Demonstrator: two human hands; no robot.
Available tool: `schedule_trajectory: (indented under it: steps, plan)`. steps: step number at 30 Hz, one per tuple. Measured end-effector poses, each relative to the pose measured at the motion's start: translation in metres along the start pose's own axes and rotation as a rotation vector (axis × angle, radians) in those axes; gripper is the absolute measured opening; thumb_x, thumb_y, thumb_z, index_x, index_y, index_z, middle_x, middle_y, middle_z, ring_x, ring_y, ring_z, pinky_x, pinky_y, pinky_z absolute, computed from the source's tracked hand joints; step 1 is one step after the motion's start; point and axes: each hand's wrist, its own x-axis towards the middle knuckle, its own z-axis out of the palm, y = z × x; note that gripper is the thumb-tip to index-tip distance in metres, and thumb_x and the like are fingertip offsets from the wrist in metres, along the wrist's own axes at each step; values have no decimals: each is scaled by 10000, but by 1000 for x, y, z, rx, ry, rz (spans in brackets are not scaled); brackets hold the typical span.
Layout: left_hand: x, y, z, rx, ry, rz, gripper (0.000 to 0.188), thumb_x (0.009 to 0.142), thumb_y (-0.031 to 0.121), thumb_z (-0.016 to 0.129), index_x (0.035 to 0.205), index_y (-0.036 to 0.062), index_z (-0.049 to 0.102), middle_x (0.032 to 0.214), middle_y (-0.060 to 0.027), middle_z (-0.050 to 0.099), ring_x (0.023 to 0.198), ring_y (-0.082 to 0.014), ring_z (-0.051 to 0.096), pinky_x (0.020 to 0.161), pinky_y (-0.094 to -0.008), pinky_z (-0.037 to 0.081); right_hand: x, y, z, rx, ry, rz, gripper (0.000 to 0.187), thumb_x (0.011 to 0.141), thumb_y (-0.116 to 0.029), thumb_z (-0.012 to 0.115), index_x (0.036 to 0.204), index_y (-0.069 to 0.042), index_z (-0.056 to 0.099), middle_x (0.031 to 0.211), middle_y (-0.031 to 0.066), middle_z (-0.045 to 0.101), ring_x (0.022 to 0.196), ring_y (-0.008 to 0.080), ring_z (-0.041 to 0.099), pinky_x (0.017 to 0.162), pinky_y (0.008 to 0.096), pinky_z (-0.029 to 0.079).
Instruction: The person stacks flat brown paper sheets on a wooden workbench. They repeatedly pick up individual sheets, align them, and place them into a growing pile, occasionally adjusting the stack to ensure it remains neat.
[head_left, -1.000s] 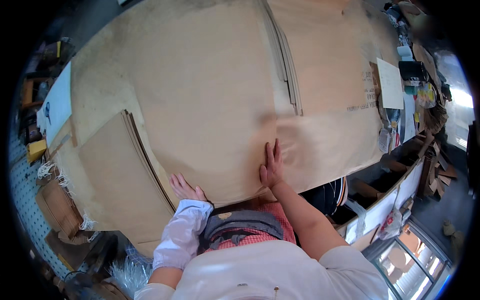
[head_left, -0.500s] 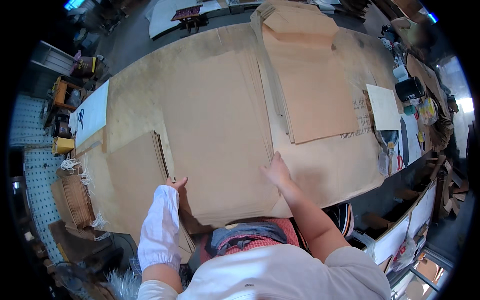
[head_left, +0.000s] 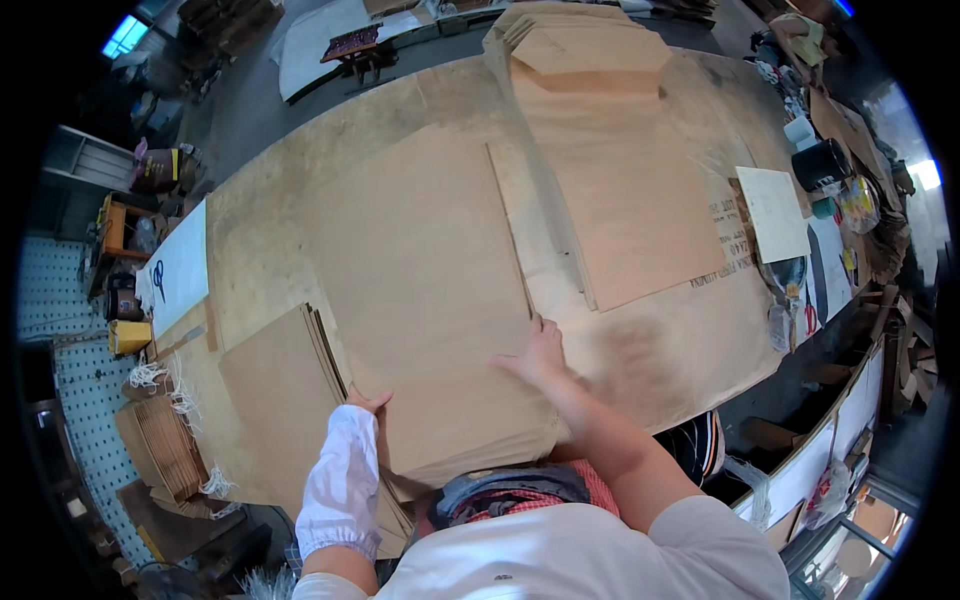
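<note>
A large brown cardboard sheet lies flat on the wide cardboard-covered table in front of me. My left hand, in a white sleeve cover, grips the sheet's left edge near its lower corner. My right hand presses on the sheet's right edge, fingers spread. A stack of similar brown sheets lies just left of my left hand. Another large sheet lies to the right of the one I hold.
More folded cardboard is piled at the table's far end. A white paper, a black cylinder and clutter sit at the right. A white board and bundled cardboard are at the left.
The view has pulled back and up from the table. Both hands have shifted from the sheet's near edge to its two side edges, and the sheet has moved left.
</note>
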Motion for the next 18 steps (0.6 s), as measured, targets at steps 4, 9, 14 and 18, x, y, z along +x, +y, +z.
schedule_trajectory:
  steps: [4, 9, 14, 18]
  plan:
    - [-9, 17, 18, 24, 141, 12, 703, 562, 156, 780, 1113, -21, 381, 981, -131, 541, 887, -222, 534, 778, -323, 434, 21, 36, 13, 46, -88, 75, 929, 507, -509, 706, 1140, 69, 347, 1131, 219, 429, 1072, 303, 414, 880, 348, 363]
    - [-16, 12, 4, -67, 212, -551, 668, 591, 213, 765, 1085, -61, 408, 937, -145, 564, 820, -236, 570, 729, -332, 462, 30, 37, 13, 96, -141, 94, 768, 512, -510, 705, 989, 48, 481, 955, 208, 557, 918, 319, 537, 772, 370, 440]
    - [-35, 12, 8, -341, -15, -383, 516, 694, 233, 682, 1061, -62, 469, 965, -144, 572, 847, -235, 574, 749, -338, 461, 19, 40, 12, 145, -73, 36, 716, 530, -458, 714, 984, 45, 483, 948, 220, 561, 919, 320, 539, 780, 375, 434]
    - [-44, -5, 15, -242, 63, -172, 538, 681, 197, 692, 1063, -88, 442, 946, -148, 576, 844, -236, 573, 734, -342, 464, 10, 41, -7, 210, -76, 25, 676, 546, -433, 707, 975, 35, 473, 931, 214, 564, 905, 327, 541, 767, 389, 435]
